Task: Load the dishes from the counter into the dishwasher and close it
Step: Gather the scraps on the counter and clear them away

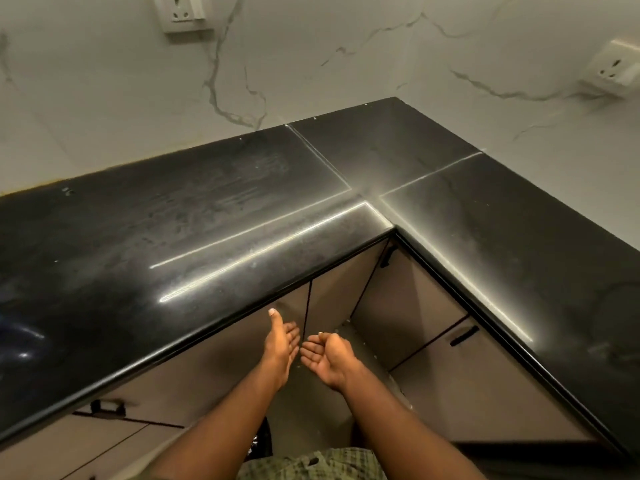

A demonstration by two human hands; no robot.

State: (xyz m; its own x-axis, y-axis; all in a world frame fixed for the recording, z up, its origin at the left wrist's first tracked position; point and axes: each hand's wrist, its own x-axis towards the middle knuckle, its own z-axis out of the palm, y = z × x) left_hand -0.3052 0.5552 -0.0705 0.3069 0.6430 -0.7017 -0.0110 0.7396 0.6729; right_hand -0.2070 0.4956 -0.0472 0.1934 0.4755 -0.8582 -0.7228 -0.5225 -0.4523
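A black L-shaped counter point(214, 216) wraps the corner, and its top carries no dishes in this view. No dishwasher shows. Below the counter's front edge, my left hand point(280, 344) is held palm up with straight fingers and the thumb raised. My right hand point(329, 358) floats beside it, palm up with loosely curled fingers. Both hands hold nothing and hover in front of the beige cabinet doors point(339, 292), fingertips nearly meeting.
White marble-patterned walls back the counter, with a socket point(181, 12) at the top left and another socket point(614, 67) at the right. Black cabinet handles point(464, 336) point(107, 407) stick out below. The counter's front edge point(194, 337) overhangs the cabinets.
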